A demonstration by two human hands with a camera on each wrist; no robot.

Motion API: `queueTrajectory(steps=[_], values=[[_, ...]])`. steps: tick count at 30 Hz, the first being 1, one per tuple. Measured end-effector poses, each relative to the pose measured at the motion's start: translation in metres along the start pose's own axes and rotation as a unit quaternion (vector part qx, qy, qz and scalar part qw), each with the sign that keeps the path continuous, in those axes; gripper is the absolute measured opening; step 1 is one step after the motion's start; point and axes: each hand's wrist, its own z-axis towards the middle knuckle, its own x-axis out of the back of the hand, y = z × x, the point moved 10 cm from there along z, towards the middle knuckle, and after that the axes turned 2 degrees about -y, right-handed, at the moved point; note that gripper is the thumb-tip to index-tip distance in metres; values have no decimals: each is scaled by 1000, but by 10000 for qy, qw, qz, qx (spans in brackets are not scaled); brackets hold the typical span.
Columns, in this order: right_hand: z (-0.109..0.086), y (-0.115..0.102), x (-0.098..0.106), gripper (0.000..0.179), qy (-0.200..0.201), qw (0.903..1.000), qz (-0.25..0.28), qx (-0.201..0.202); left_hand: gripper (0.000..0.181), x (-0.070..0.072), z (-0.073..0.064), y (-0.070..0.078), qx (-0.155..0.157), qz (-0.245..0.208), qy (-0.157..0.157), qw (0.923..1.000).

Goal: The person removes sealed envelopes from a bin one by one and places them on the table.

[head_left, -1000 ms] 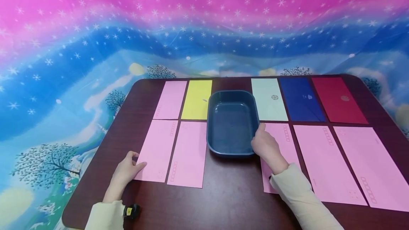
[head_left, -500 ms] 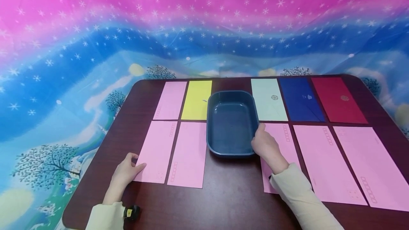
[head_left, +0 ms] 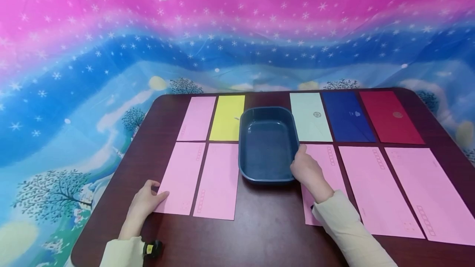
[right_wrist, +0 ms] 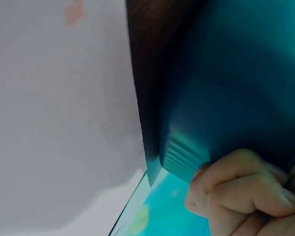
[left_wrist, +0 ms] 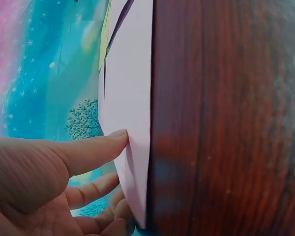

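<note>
A dark blue-grey plastic basin (head_left: pixel 269 147) stands in the middle of the table, overlapping a pink envelope. My right hand (head_left: pixel 309 172) grips its right rim with curled fingers; in the right wrist view the fingers (right_wrist: pixel 241 184) hold the rim beside ridged plastic. At the front left lies a pink envelope (head_left: pixel 180 180). My left hand (head_left: pixel 144 201) is at its left edge. In the left wrist view the thumb (left_wrist: pixel 101 150) touches the envelope's top face, while the other fingers sit by the edge, apart from the thumb.
Yellow (head_left: pixel 225 118), pale green (head_left: pixel 311 118), blue (head_left: pixel 349 116) and red (head_left: pixel 391 116) envelopes lie along the back, with a pink envelope (head_left: pixel 196 118) at the left. Several pink envelopes fill the front row. A patterned cloth (head_left: pixel 237 32) hangs behind the table.
The head view has tilted and shifted slightly. Neither hand has visibly moved on the table; the basin and envelopes lie as before.
</note>
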Motion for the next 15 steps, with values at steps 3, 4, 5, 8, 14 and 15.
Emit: queueTrajectory(steps=[3,4,5,8,14,15], values=[[-1,0,-2,55,-32,10000,38,-20,51,0,0,-1,-3,-5,-1,10000],[-1,-1,-2,55,-49,10000,51,-21,51,0,0,-2,10,-3,-13,10000],[-1,-1,-3,55,-68,10000,54,-20,52,0,0,-3,31,1,-25,10000],[0,-2,-5,57,-113,9999,14,3,53,-1,1,-5,91,23,-79,9999],[1,0,-4,55,-77,10000,15,13,54,-2,6,-5,48,51,-112,9999],[0,0,-3,54,-64,10000,19,-6,53,-2,7,-5,38,42,-118,9999]])
